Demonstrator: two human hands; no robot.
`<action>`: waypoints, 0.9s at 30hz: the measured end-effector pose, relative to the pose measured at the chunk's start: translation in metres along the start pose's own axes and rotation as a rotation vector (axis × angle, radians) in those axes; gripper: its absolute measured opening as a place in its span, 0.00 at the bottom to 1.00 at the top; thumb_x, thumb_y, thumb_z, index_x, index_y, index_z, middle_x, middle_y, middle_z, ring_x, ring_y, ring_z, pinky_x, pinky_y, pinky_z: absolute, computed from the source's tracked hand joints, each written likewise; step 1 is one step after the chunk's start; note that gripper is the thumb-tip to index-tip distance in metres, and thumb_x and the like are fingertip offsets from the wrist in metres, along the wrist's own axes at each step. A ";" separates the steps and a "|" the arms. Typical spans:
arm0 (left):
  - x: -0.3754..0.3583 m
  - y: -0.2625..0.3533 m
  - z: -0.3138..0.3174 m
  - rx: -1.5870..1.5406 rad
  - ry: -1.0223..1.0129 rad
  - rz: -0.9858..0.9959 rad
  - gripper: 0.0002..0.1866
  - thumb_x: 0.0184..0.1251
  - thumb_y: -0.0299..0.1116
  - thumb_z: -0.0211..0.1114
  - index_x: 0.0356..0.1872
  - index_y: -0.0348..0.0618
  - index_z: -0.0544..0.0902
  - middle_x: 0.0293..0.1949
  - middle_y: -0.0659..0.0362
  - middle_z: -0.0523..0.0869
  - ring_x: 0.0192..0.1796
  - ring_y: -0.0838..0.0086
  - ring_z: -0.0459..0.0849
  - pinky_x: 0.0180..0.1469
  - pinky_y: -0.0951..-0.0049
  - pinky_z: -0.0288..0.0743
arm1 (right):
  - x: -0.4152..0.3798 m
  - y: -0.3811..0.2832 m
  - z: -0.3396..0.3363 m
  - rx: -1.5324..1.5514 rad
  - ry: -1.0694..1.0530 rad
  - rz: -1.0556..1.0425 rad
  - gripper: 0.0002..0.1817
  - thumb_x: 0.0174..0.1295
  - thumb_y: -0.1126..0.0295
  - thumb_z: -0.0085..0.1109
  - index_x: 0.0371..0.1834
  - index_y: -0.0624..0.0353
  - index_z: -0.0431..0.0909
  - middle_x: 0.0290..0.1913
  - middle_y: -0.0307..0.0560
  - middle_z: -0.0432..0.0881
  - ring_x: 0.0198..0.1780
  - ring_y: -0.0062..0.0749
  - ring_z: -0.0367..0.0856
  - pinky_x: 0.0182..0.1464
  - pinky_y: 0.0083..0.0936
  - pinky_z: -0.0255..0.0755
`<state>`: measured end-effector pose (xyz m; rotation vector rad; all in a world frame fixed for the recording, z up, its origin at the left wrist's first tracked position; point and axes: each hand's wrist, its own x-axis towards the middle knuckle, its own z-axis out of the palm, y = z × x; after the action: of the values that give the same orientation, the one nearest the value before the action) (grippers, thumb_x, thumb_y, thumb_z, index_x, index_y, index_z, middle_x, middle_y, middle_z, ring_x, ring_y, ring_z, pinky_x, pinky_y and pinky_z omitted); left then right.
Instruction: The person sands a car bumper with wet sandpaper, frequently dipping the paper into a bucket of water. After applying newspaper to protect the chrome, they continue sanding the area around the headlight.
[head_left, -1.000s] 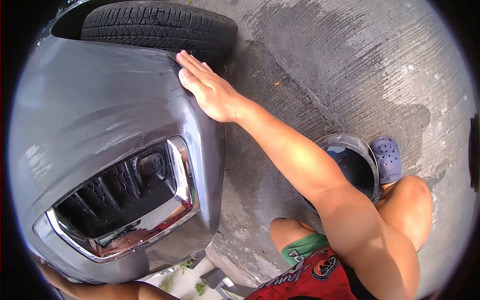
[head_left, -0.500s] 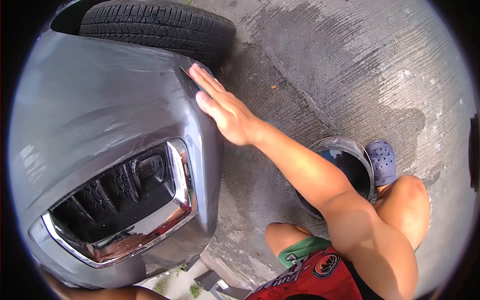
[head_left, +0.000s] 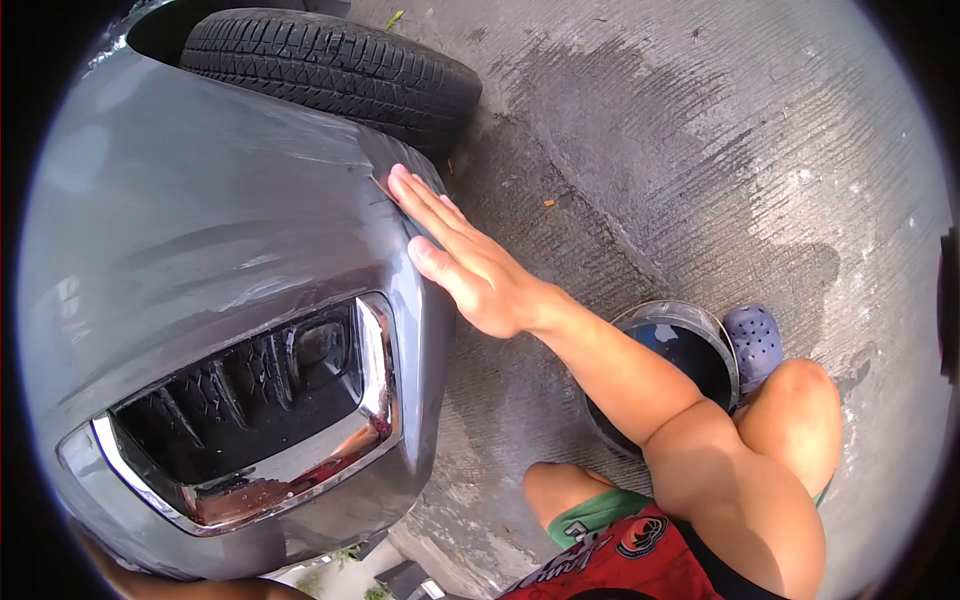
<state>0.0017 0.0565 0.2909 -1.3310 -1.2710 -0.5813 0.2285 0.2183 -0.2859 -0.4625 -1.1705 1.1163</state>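
Observation:
My right hand [head_left: 465,265] lies with its fingers straight and close together along the corner of a grey car bumper [head_left: 250,200]. Under the fingers and thumb it presses a thin dark sheet, seemingly sandpaper [head_left: 400,212], against the painted surface; most of the sheet is hidden. Dull, streaky marks run over the paint nearby. Below on the bumper sits a chrome-framed opening [head_left: 375,400] with a black insert [head_left: 230,390]. Part of my left arm shows at the bottom left edge, while the left hand itself is out of sight.
A black bucket [head_left: 738,350] with dark liquid stands on the grooved concrete [head_left: 640,140], partly behind my right forearm. Beside it is my foot in a blue clog [head_left: 752,340]. The car's front tire [head_left: 330,75] is at the top left.
The car and bucket appear slightly lower as the view shifts. My right hand stays flat on the bumper corner, with only a slight change of position against it.

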 end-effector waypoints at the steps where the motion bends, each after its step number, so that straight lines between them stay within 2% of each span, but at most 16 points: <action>1: -0.005 -0.004 0.000 -0.006 0.015 -0.013 0.31 0.84 0.52 0.61 0.71 0.35 0.79 0.71 0.40 0.82 0.72 0.52 0.80 0.75 0.48 0.69 | 0.009 0.003 0.000 -0.046 -0.013 -0.036 0.40 0.89 0.46 0.29 0.91 0.64 0.48 0.94 0.56 0.44 0.94 0.46 0.38 0.91 0.45 0.28; 5: 0.001 0.005 0.002 0.007 -0.007 0.001 0.30 0.83 0.51 0.62 0.71 0.35 0.80 0.71 0.41 0.82 0.72 0.52 0.80 0.75 0.49 0.70 | 0.050 0.011 -0.012 -0.065 -0.088 -0.022 0.38 0.89 0.49 0.28 0.92 0.62 0.44 0.94 0.56 0.40 0.94 0.46 0.34 0.91 0.45 0.29; 6: 0.001 0.000 0.001 0.006 0.000 -0.002 0.29 0.83 0.50 0.62 0.71 0.35 0.80 0.71 0.41 0.82 0.71 0.52 0.80 0.75 0.49 0.70 | 0.010 -0.003 -0.007 -0.086 -0.074 -0.025 0.39 0.89 0.47 0.28 0.92 0.63 0.43 0.94 0.57 0.40 0.94 0.45 0.34 0.91 0.45 0.27; 8: -0.010 -0.007 -0.002 0.001 0.024 -0.021 0.29 0.83 0.50 0.62 0.70 0.35 0.80 0.71 0.42 0.83 0.71 0.53 0.81 0.75 0.49 0.70 | 0.015 -0.004 -0.004 -0.091 -0.082 -0.049 0.40 0.89 0.46 0.28 0.92 0.63 0.42 0.94 0.56 0.39 0.94 0.44 0.34 0.91 0.46 0.27; 10: -0.007 -0.002 -0.001 0.015 -0.001 -0.011 0.29 0.83 0.49 0.62 0.70 0.36 0.80 0.71 0.42 0.83 0.71 0.53 0.81 0.75 0.50 0.70 | 0.086 0.014 -0.008 -0.098 -0.102 -0.075 0.39 0.89 0.48 0.31 0.92 0.63 0.44 0.94 0.57 0.40 0.94 0.45 0.35 0.91 0.46 0.29; 14: -0.008 -0.010 -0.006 0.011 0.018 -0.011 0.28 0.82 0.48 0.63 0.70 0.36 0.81 0.70 0.43 0.83 0.71 0.53 0.82 0.75 0.50 0.71 | -0.007 -0.008 0.006 -0.034 -0.044 -0.113 0.39 0.89 0.48 0.29 0.92 0.65 0.42 0.94 0.59 0.39 0.94 0.47 0.35 0.91 0.46 0.28; 17: -0.011 -0.004 -0.004 0.030 -0.002 -0.003 0.27 0.82 0.47 0.64 0.70 0.36 0.81 0.70 0.43 0.84 0.70 0.54 0.82 0.75 0.50 0.71 | 0.076 0.009 -0.007 -0.111 -0.106 -0.056 0.43 0.88 0.43 0.25 0.92 0.65 0.38 0.93 0.61 0.37 0.94 0.51 0.32 0.91 0.45 0.25; 18: -0.008 -0.002 -0.005 0.039 -0.005 0.002 0.27 0.82 0.47 0.64 0.69 0.37 0.82 0.70 0.44 0.84 0.70 0.54 0.82 0.75 0.51 0.71 | 0.071 0.012 -0.003 -0.110 -0.098 -0.029 0.44 0.87 0.42 0.24 0.92 0.64 0.37 0.93 0.62 0.35 0.94 0.51 0.31 0.91 0.47 0.26; 21: -0.013 -0.011 -0.003 0.030 0.017 -0.009 0.26 0.82 0.46 0.65 0.69 0.37 0.82 0.70 0.44 0.84 0.70 0.54 0.83 0.75 0.51 0.71 | -0.030 -0.023 0.007 -0.076 -0.111 -0.047 0.45 0.86 0.40 0.23 0.93 0.64 0.35 0.94 0.60 0.33 0.94 0.53 0.29 0.90 0.52 0.26; 22: -0.018 -0.013 -0.003 0.026 0.025 -0.018 0.26 0.82 0.46 0.65 0.69 0.37 0.82 0.69 0.44 0.85 0.70 0.54 0.83 0.75 0.51 0.72 | -0.017 -0.021 0.006 -0.104 -0.110 -0.061 0.45 0.86 0.40 0.23 0.93 0.63 0.35 0.94 0.60 0.33 0.94 0.53 0.28 0.90 0.52 0.26; 24: -0.012 -0.006 0.001 0.041 -0.008 0.004 0.26 0.82 0.45 0.65 0.69 0.37 0.82 0.69 0.45 0.85 0.70 0.55 0.83 0.75 0.51 0.72 | 0.060 0.007 -0.006 -0.130 -0.130 -0.044 0.46 0.85 0.39 0.24 0.93 0.62 0.33 0.94 0.59 0.32 0.94 0.54 0.28 0.90 0.55 0.27; 27: -0.006 -0.008 0.001 0.032 -0.003 0.016 0.25 0.81 0.45 0.66 0.69 0.37 0.83 0.69 0.45 0.85 0.70 0.55 0.83 0.74 0.52 0.72 | -0.025 -0.025 0.010 -0.089 -0.044 -0.029 0.44 0.87 0.40 0.21 0.92 0.64 0.38 0.94 0.60 0.35 0.94 0.49 0.30 0.90 0.51 0.26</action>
<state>-0.0076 0.0535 0.2886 -1.3147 -1.2666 -0.5460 0.2310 0.1835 -0.2750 -0.4901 -1.2648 1.0575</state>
